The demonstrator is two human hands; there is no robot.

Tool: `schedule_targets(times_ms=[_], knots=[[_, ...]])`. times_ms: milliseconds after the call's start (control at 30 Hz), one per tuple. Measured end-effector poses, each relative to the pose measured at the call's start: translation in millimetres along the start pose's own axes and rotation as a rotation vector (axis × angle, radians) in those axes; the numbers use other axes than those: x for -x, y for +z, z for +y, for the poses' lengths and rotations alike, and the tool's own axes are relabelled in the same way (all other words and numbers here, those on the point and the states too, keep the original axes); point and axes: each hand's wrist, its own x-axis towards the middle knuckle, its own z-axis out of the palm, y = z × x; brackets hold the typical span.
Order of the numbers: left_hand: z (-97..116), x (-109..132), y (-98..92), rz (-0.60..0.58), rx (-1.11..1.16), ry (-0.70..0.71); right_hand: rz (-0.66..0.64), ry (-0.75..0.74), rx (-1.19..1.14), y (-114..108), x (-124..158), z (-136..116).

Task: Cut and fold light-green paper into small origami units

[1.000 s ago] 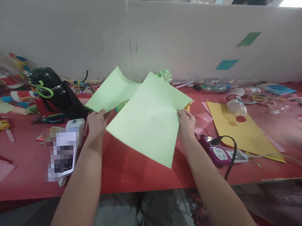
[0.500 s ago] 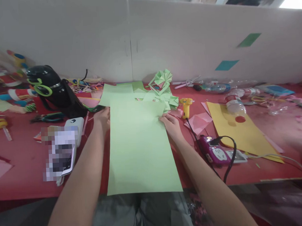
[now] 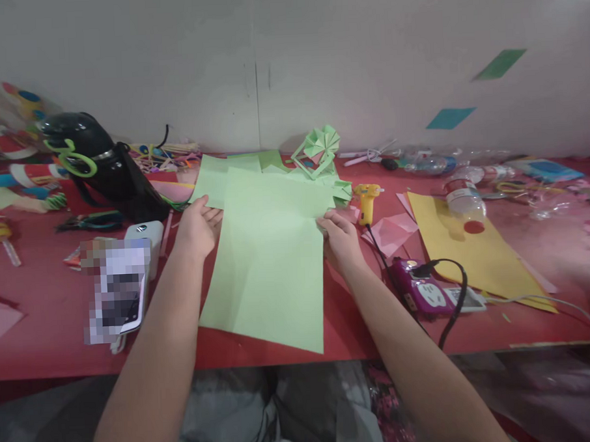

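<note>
A large light green sheet of paper is in front of me over the red table, turned slightly at an angle. My right hand pinches its right edge between thumb and fingers. Beside the left edge, my left hand is open, thumb up and fingers apart, with no paper gripped. Behind the sheet lie more green papers, partly covered by it. A folded green paper flower stands at the back, with smaller folded green pieces near it.
At left are a black bottle-like object, pliers and a phone. On the right are a yellow glue gun, pink paper, a purple power socket, yellow paper and plastic bottles.
My left hand has let go of the sheet's left edge and opened. The sheet has turned, its near end swinging left, while my right hand keeps its pinch.
</note>
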Motion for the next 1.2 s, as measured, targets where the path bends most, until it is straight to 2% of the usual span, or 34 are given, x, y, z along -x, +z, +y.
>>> schedule_targets(times_ms=[33,133,333,467,600,700,767,833,933,1000,1067,1200], knots=[[1.0,3.3,1.2,0.027,0.033,-0.011,0.002,0.0,-0.02,-0.5,-0.6,-0.8],[1.0,5.2,0.7,-0.011,0.104,-0.014,-0.001,0.002,-0.04,-1.3,-2.2,-2.1],[-6.0,-10.9,-7.3,-0.009,0.15,0.0,0.004,0.002,-0.037,0.0,-2.4,-1.3],[-6.6,-14.6,0.2,0.021,0.173,0.001,0.01,-0.009,-0.059,-0.6,-3.2,-0.5],[-6.0,-13.7,7.2,-0.037,0.166,0.008,0.02,-0.033,-0.06,-1.6,-5.7,0.5],[-3.8,-8.5,6.1,-0.032,0.14,0.019,0.043,-0.055,-0.058,-2.2,-7.8,0.0],[-1.2,-1.5,3.4,-0.024,0.044,0.017,0.084,-0.075,-0.064,-3.8,-9.8,-1.3],[1.8,8.0,0.2,-0.072,-0.125,-0.008,0.145,-0.101,-0.066,-7.0,-12.8,-3.0],[5.7,23.0,-4.4,-0.357,-0.306,-0.039,0.248,-0.145,-0.071,-13.5,-18.2,-5.8],[6.9,30.2,-6.5,-0.461,-0.393,-0.014,0.278,-0.173,-0.1,-16.7,-20.9,-8.0],[6.7,33.4,-7.6,-0.476,-0.412,0.004,0.269,-0.155,-0.133,-17.1,-21.4,-10.2],[4.8,30.4,-6.5,-0.425,-0.385,-0.007,0.192,0.007,-0.091,-11.4,-16.9,-12.3]])
